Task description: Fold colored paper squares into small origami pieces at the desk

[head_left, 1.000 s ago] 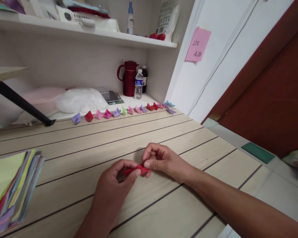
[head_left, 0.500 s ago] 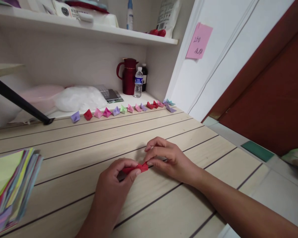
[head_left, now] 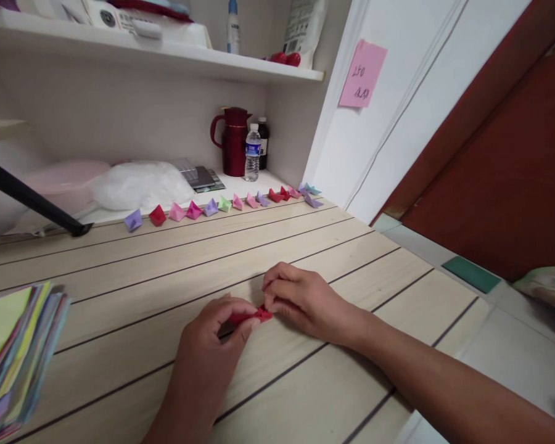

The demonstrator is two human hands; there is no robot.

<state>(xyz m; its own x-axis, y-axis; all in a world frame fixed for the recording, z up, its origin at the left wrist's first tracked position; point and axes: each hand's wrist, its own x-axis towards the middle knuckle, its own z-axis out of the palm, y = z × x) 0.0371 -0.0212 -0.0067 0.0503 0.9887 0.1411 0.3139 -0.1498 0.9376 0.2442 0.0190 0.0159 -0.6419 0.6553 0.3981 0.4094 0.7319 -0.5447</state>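
Note:
A small piece of folded red paper (head_left: 263,315) is held between my two hands, low over the wooden table. My left hand (head_left: 216,327) pinches its left part between thumb and fingers. At its right end, my right hand (head_left: 300,299) has its fingers drawn together on the paper's edge. Much of the paper is covered by my fingers, so its full shape cannot be made out. Along the table's far edge stands a row of small folded paper boats, among them a purple one (head_left: 133,220), a red one (head_left: 157,215) and a green one (head_left: 224,203).
A stack of coloured paper (head_left: 16,351) lies at the left on the slatted table (head_left: 134,277). Behind the boats are a white plastic bag (head_left: 141,185), a dark red jug (head_left: 234,145) and a water bottle (head_left: 252,154). A black bracket (head_left: 32,194) slants down at the left.
My right hand's fingers have closed in on the red paper's right end. My left hand keeps its pinch. The whole view has shifted slightly.

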